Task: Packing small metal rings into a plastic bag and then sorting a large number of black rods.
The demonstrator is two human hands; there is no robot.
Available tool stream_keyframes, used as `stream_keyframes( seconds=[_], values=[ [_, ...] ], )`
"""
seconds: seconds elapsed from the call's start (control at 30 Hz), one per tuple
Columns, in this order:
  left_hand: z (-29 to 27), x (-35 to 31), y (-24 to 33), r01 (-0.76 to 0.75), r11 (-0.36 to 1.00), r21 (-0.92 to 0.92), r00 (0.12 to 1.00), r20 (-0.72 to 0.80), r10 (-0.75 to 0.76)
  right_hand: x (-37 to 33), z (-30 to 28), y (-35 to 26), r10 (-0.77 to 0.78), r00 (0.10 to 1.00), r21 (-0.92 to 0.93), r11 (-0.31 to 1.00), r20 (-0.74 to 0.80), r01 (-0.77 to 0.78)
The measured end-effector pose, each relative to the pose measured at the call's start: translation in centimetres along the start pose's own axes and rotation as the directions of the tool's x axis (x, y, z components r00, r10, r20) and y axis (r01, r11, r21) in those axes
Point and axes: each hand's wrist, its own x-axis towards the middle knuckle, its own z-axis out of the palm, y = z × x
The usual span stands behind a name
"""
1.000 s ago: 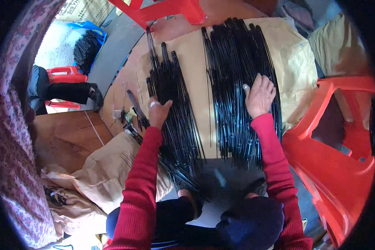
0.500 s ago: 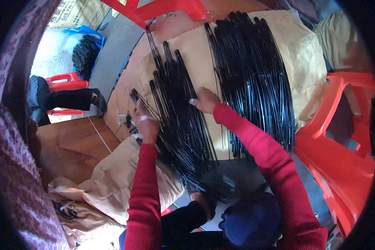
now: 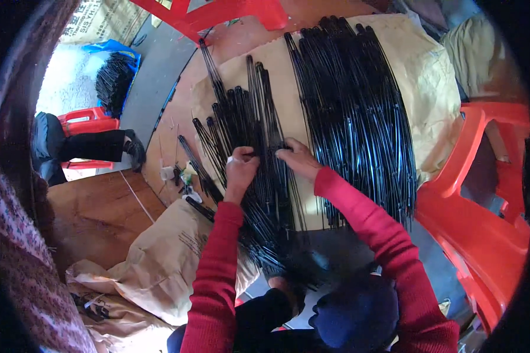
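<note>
Many thin, glossy black strips with narrow, looped-looking far ends lie in a loose left-hand pile [image 3: 268,194]. Over that pile, my left hand [image 3: 240,175] is closed with curled fingers against the strips; light tape or wrap shows on a finger. Just to its right, my right hand [image 3: 300,160] has thumb and fingers closed on several black strips at the pile's right side. How many strips each hand grips is hidden. A larger, denser bundle of similar strips [image 3: 359,129] lies right of my right hand, on brown paper [image 3: 427,65].
A red plastic chair [image 3: 483,217] stands at the right, with another red stool [image 3: 235,15] at the top. Brown paper sacks [image 3: 159,259] lie at lower left. Small bits of clutter [image 3: 179,176] sit by the pile's left edge. Another person's leg [image 3: 94,145] shows at far left.
My left hand has moved right from the pile's left edge onto its middle. My right hand's fingers have closed on strips. Some strips in the left pile have shifted, their far ends spread differently.
</note>
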Motion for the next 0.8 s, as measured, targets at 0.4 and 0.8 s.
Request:
stream_keyframes(
  seconds=[0.4,0.8],
  values=[
    [2.2,-3.8,8.6,-0.026,0.912,-0.408,0.960,0.243,0.136,-3.5,-2.3,-4.4,-0.073,0.985,0.717,0.694,0.158,-0.064],
    [14.4,-4.8,1.9,-0.248,0.968,-0.047,0.968,0.019,0.249,-5.7,-7.0,-11.3,-0.273,0.890,-0.207,0.956,-0.365,0.209]
  ],
)
